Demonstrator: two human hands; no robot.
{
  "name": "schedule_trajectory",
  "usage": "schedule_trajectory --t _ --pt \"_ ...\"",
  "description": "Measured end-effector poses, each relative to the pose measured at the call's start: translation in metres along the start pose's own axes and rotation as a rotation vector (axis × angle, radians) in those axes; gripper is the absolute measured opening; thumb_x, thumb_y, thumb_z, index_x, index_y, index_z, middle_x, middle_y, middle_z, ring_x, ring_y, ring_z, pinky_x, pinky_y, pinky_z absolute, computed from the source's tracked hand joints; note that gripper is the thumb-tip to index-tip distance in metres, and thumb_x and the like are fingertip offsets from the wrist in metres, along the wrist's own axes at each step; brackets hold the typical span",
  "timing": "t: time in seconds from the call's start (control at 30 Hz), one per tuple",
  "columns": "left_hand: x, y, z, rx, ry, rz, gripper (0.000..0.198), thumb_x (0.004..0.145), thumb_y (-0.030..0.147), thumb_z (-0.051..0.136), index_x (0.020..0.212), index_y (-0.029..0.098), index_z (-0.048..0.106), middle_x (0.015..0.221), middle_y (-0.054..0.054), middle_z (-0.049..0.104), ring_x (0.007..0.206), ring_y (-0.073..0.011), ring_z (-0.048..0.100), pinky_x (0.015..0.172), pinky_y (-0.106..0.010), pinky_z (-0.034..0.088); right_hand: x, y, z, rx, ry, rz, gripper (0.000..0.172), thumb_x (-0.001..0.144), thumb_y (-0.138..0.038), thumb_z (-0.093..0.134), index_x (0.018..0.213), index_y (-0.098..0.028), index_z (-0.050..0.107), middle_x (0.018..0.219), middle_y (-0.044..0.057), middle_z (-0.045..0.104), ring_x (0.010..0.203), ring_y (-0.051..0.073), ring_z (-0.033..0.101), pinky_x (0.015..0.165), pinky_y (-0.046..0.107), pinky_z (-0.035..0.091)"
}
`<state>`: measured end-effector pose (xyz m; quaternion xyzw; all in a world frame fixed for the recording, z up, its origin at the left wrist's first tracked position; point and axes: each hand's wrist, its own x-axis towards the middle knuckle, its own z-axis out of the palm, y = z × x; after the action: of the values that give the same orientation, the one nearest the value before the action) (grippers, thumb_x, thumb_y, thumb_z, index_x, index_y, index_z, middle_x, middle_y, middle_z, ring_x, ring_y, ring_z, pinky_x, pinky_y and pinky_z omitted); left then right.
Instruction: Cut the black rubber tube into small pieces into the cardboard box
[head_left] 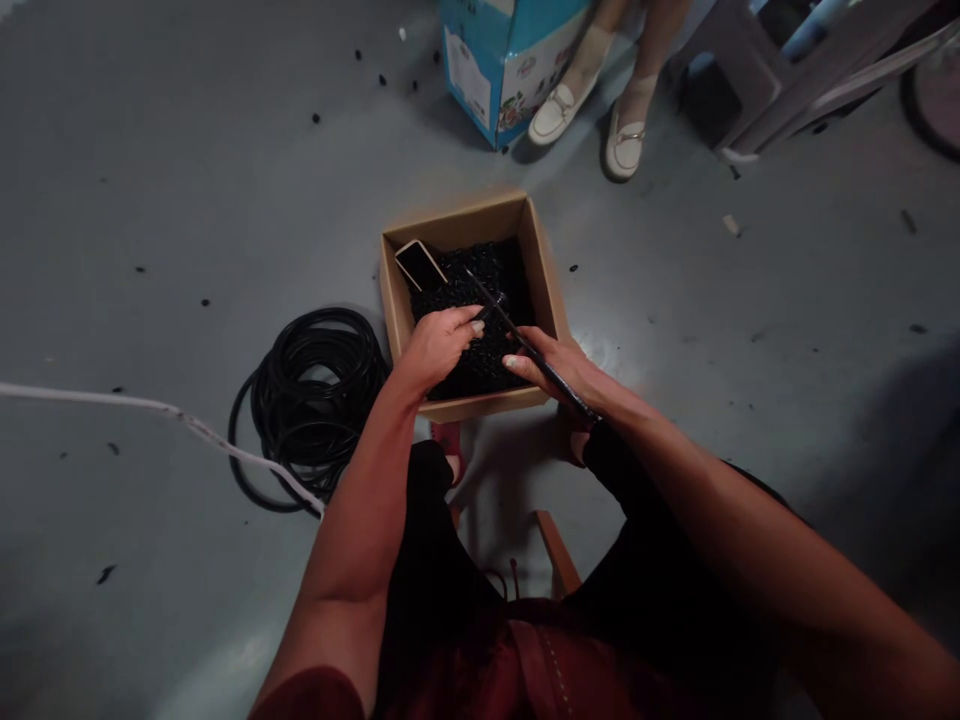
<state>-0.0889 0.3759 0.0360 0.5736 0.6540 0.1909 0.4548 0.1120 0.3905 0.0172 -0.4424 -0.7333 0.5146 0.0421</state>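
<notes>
Right grip [559,375] seemingly pinches a black rod [529,345]; left grip [439,350] presses a black tangle [480,280].

- This looks like a small workshop or factory room.
- The floor [150,200] is hard, gray, and painted, with little black bits [205,302] all over it.
- On the near left lies a big loop of black cord [307,400].
- A brown cardboard box [457,230] sits on the floor in the middle.
- At the far side stands a blue printed carton [510,60].
- Beside it, a co-worker's feet [592,125] wear white shoes.
</notes>
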Motion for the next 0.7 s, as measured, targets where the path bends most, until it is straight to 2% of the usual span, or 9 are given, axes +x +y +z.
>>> schedule_trajectory --t 0.3,0.5,0.7 --pt "0.003 -0.004 0.003 -0.017 -0.008 -0.029 0.038 0.087 0.024 0.045 0.116 0.011 0.067 0.093 -0.005 0.070 0.075 -0.0118 0.057 0.072 -0.023 0.046 0.004 0.002 0.004 -0.058 0.042 0.063 0.038 0.091 -0.049 0.044 0.112 -0.018 0.054 0.106 0.010 0.065 0.096 0.025 0.060 0.081 0.034 0.044" --pt "0.003 -0.003 0.002 -0.014 -0.021 -0.052 0.039 0.087 0.022 0.045 0.119 0.011 0.065 0.091 -0.005 0.070 0.071 -0.0107 0.055 0.069 -0.022 0.044 0.007 0.001 0.005 -0.063 0.040 0.085 0.039 0.091 -0.052 0.043 0.109 -0.019 0.054 0.100 0.009 0.065 0.088 0.023 0.060 0.075 0.033 0.043" --pt "0.003 -0.004 0.000 -0.009 -0.024 -0.055 0.041 0.087 0.024 0.044 0.121 0.010 0.063 0.090 -0.006 0.069 0.071 -0.0106 0.055 0.070 -0.023 0.044 0.011 0.008 0.009 -0.088 0.056 0.110 0.036 0.088 -0.052 0.044 0.103 -0.021 0.055 0.084 0.005 0.064 0.074 0.020 0.057 0.065 0.029 0.040"
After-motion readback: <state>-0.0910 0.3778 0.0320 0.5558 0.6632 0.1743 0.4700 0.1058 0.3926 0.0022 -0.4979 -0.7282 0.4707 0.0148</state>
